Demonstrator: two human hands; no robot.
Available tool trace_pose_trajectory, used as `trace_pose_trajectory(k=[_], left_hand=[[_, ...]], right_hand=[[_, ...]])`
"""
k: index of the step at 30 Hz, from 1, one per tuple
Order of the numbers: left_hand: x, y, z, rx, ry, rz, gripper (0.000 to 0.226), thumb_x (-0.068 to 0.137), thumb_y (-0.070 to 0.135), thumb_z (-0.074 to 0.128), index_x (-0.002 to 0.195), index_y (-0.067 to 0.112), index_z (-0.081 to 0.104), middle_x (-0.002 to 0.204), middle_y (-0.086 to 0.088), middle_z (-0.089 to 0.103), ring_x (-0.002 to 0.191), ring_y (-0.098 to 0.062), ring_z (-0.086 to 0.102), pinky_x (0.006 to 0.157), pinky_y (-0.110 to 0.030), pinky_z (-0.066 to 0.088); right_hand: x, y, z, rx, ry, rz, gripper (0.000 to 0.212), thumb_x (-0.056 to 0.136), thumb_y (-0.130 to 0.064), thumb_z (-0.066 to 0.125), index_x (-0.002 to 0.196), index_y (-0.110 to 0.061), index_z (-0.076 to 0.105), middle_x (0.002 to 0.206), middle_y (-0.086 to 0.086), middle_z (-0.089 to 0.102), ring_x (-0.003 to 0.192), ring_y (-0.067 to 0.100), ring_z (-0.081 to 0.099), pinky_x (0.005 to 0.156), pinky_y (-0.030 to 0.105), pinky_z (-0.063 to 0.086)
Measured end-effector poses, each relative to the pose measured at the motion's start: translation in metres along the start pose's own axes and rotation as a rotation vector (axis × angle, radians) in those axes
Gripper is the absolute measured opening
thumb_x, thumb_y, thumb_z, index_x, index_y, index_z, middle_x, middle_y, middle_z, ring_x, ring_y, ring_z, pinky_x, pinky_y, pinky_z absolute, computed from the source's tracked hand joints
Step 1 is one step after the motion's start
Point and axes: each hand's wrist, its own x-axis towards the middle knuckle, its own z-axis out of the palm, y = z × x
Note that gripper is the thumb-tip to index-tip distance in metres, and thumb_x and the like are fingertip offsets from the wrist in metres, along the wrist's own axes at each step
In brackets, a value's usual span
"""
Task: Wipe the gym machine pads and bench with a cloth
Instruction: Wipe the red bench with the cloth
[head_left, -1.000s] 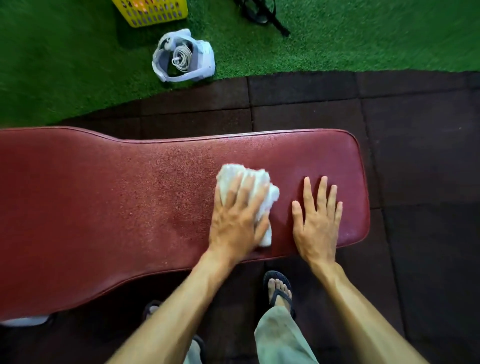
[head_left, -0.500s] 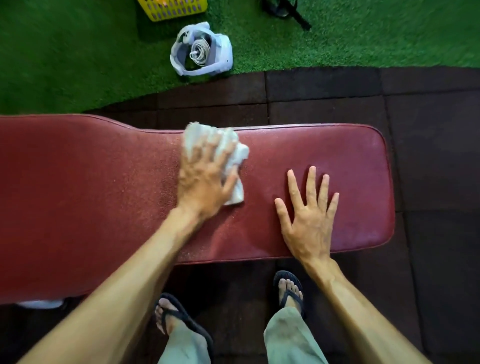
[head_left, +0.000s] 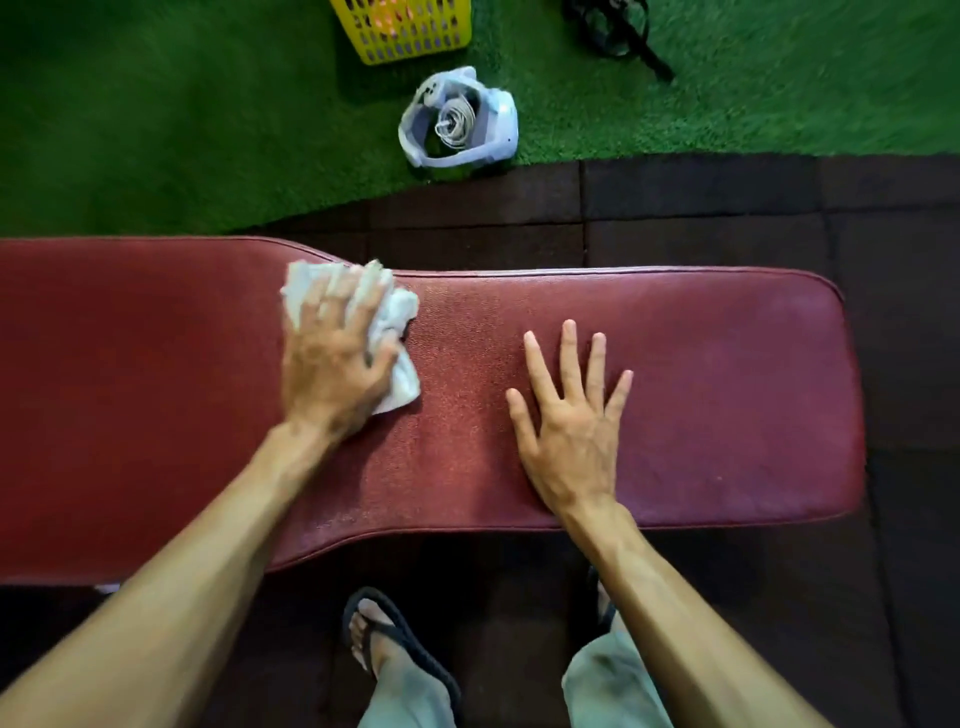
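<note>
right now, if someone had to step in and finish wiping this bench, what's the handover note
Left hand: palm down, pressing the white cloth onto the red bench pad, near the far edge where the pad widens.
Right hand: empty, fingers spread flat on the narrow section, bracing.
Done: cannot tell from the surface which parts are already wiped.
Left: probably the wide section to the left of the cloth, then the machine pads, which are out of view.

A single head-worn view is given, aimed steeply down and forward, close above the dark-red padded vinyl bench (head_left: 675, 405).
</note>
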Motion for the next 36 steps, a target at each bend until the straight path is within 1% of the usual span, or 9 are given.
trace_pose_trajectory(k=[6, 11, 15, 20, 24, 28, 30, 33, 36], left_hand=[[-0.078, 0.049, 0.007, -0.026, -0.073, 0.185, 0.062, 0.094, 0.042, 0.043, 0.153, 0.029, 0.03, 0.163, 0.003, 0.027, 0.153, -0.024, 0.019, 0.12, -0.056, 0.023], [-0.153, -0.031, -0.01, -0.003, -0.097, 0.335, 0.057, 0.095, 0.035, 0.043, 0.15, 0.02, 0.038, 0.157, -0.002, 0.038, 0.149, -0.029, 0.031, 0.116, -0.057, 0.032], [-0.089, -0.117, -0.024, -0.05, -0.09, 0.093, 0.057, 0.095, 0.033, 0.037, 0.152, 0.024, 0.035, 0.159, 0.001, 0.036, 0.148, -0.023, 0.033, 0.118, -0.052, 0.03], [0.005, -0.081, -0.014, -0.023, 0.019, 0.013, 0.06, 0.088, 0.037, 0.043, 0.147, 0.028, 0.043, 0.155, 0.001, 0.042, 0.145, -0.028, 0.035, 0.119, -0.059, 0.023], [-0.059, -0.044, -0.006, -0.094, -0.042, 0.192, 0.067, 0.087, 0.04, 0.045, 0.151, 0.028, 0.035, 0.16, 0.004, 0.034, 0.151, -0.024, 0.025, 0.12, -0.056, 0.024], [-0.143, -0.088, -0.023, -0.103, -0.084, 0.371, 0.069, 0.081, 0.038, 0.056, 0.148, 0.023, 0.043, 0.158, 0.003, 0.036, 0.151, -0.022, 0.025, 0.124, -0.048, 0.021], [-0.149, -0.145, -0.031, -0.065, -0.064, 0.327, 0.068, 0.081, 0.035, 0.054, 0.147, 0.024, 0.043, 0.157, 0.002, 0.037, 0.15, -0.022, 0.028, 0.127, -0.043, 0.014], [-0.094, -0.21, -0.035, -0.086, -0.048, 0.035, 0.062, 0.089, 0.036, 0.042, 0.15, 0.026, 0.037, 0.157, 0.001, 0.038, 0.148, -0.025, 0.033, 0.124, -0.05, 0.021], [-0.017, -0.187, -0.029, -0.09, 0.037, -0.108, 0.061, 0.088, 0.041, 0.04, 0.147, 0.027, 0.042, 0.157, 0.003, 0.04, 0.147, -0.023, 0.033, 0.122, -0.052, 0.022]], right_hand=[[0.006, -0.002, 0.003, -0.044, 0.007, 0.041, 0.06, 0.101, -0.053, 0.032, 0.157, -0.033, 0.024, 0.169, 0.005, 0.009, 0.156, 0.034, 0.002, 0.12, 0.064, 0.004], [0.003, -0.031, 0.009, -0.026, 0.008, 0.101, 0.059, 0.102, -0.049, 0.032, 0.157, -0.031, 0.024, 0.169, 0.006, 0.01, 0.155, 0.039, 0.001, 0.119, 0.068, 0.005], [0.004, -0.076, 0.023, -0.016, -0.007, -0.001, 0.056, 0.102, -0.042, 0.034, 0.157, -0.031, 0.027, 0.168, 0.007, 0.016, 0.155, 0.036, 0.007, 0.118, 0.068, 0.005], [0.009, -0.101, 0.035, 0.025, 0.015, 0.053, 0.056, 0.102, -0.042, 0.031, 0.157, -0.031, 0.026, 0.168, 0.006, 0.013, 0.155, 0.035, 0.002, 0.119, 0.062, -0.001], [0.007, -0.099, 0.035, 0.05, 0.048, 0.063, 0.055, 0.102, -0.04, 0.037, 0.156, -0.031, 0.03, 0.168, 0.005, 0.014, 0.156, 0.033, 0.003, 0.12, 0.064, 0.003], [0.005, -0.121, 0.042, 0.075, 0.069, 0.139, 0.056, 0.101, -0.042, 0.036, 0.155, -0.028, 0.033, 0.168, 0.007, 0.015, 0.155, 0.036, 0.004, 0.119, 0.069, 0.005], [0.005, -0.146, 0.049, 0.07, 0.056, 0.108, 0.056, 0.101, -0.044, 0.035, 0.155, -0.029, 0.033, 0.168, 0.008, 0.015, 0.155, 0.037, 0.004, 0.119, 0.068, 0.005], [0.007, -0.181, 0.06, 0.029, 0.039, 0.047, 0.056, 0.101, -0.047, 0.034, 0.156, -0.033, 0.03, 0.168, 0.007, 0.013, 0.155, 0.038, 0.004, 0.119, 0.065, 0.004], [0.008, -0.19, 0.068, 0.013, 0.051, 0.061, 0.056, 0.102, -0.048, 0.034, 0.156, -0.035, 0.027, 0.168, 0.006, 0.011, 0.155, 0.037, 0.002, 0.12, 0.064, 0.004]])
